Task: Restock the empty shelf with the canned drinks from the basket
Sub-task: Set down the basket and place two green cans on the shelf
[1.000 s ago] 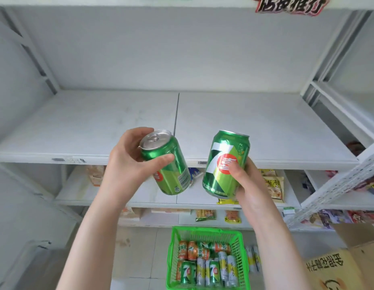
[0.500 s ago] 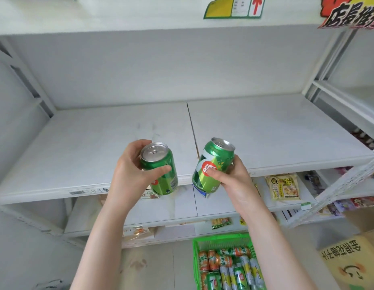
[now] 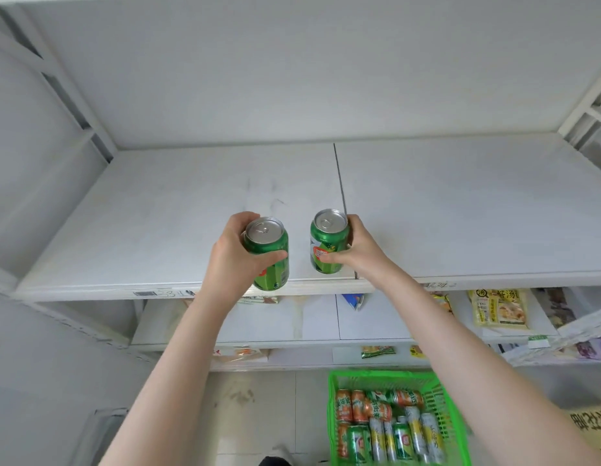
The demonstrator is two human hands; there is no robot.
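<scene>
- As I read it from the head camera, the left hand [image 3: 235, 260] wraps a green can [image 3: 272, 275], with the thumb across the front and the fingers behind. The can is upright, glossy metal with a dull silver lid and a pull tab.
- The right hand [image 3: 363, 250] grips a second green can [image 3: 327, 243], thumb pressed by its red-and-white label, fingers curled round the far side. It is also upright, with the same round silver lid.
- The two cans sit side by side, apart, at the front edge of the empty shelf [image 3: 460, 210]. The left one's base overlaps the front lip. I cannot tell whether either base touches the board.
- The shelf is flat white panels, matte and faintly scuffed. A dark seam runs back from just beside the right can.
- Below it, a lower shelf [image 3: 319, 321] holds flat crinkled snack packets [image 3: 497, 307].
- On the tiled floor at lower right is a bright green plastic basket [image 3: 376, 376] with lattice walls. Orange, green and pale yellow cans [image 3: 383, 428] lie in it on their sides.
</scene>
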